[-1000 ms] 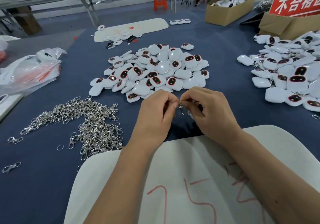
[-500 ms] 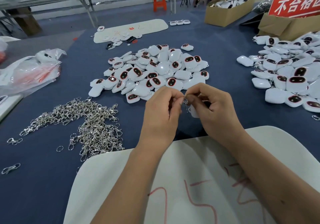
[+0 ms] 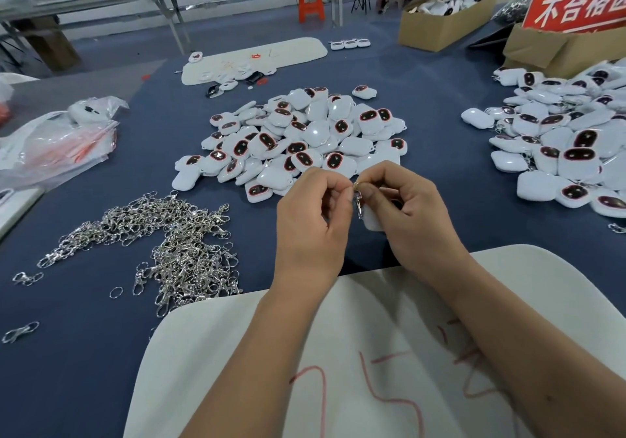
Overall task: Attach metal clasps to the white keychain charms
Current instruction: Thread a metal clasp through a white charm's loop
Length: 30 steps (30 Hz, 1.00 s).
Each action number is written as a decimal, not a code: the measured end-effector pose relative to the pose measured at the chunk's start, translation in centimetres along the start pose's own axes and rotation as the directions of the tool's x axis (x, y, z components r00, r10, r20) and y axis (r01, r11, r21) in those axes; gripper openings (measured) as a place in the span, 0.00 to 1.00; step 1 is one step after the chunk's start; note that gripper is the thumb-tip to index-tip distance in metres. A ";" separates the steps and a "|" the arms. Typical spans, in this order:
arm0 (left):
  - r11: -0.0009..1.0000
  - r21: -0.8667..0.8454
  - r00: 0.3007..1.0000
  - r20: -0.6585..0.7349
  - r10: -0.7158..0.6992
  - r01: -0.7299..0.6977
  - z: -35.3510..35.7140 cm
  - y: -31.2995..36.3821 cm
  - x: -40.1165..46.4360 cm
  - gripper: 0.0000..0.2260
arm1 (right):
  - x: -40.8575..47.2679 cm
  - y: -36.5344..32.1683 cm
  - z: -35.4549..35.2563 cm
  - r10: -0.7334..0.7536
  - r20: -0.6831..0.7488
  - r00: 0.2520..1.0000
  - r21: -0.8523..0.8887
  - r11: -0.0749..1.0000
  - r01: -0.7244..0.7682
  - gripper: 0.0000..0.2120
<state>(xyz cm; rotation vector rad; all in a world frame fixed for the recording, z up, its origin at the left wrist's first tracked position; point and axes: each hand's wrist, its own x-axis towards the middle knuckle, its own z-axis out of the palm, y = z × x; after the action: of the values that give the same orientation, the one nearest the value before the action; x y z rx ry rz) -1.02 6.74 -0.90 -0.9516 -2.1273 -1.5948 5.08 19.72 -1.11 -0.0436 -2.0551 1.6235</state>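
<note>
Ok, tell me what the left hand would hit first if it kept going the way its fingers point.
The left hand points right, at the metal clasp it pinches; just past that are the right hand and the white charm it holds. Depth looks matched.

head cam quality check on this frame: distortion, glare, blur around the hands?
Head view: wide-angle bending shows at the edges, with the far table legs leaning. Soft, even light, only a faint shadow under the hands. Glare spots on the glossy white charms and the plastic bag. The left hand and right hand look sharp; the small clasp pinched between them is slightly soft.
</note>
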 end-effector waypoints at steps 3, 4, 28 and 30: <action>1.000 0.010 1.000 0.003 0.011 -0.012 -0.2 0.0 0.1 0.04 | 0.1 0.3 -0.2 -0.019 0.024 1.000 -0.044 0.999 0.020 0.08; 1.000 0.015 1.000 0.005 0.017 -0.017 -0.3 0.0 0.1 0.04 | 0.2 0.4 -0.3 -0.024 0.031 0.999 -0.057 0.998 0.025 0.08; 0.941 -0.198 0.962 0.040 -0.270 0.273 -0.7 0.2 0.3 0.06 | 0.3 0.8 -1.5 -0.050 0.037 0.998 -0.300 0.952 0.058 0.07; 0.939 -0.202 0.960 0.030 -0.277 0.278 -0.8 0.1 0.3 0.07 | 0.2 0.8 -1.3 -0.035 0.057 0.998 -0.273 0.961 0.049 0.07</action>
<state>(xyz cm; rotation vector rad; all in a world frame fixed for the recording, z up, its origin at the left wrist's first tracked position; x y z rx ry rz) -1.32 6.15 -0.40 -0.7328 -2.2097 -1.9807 5.19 21.21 -1.56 -0.0553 -2.2918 1.3161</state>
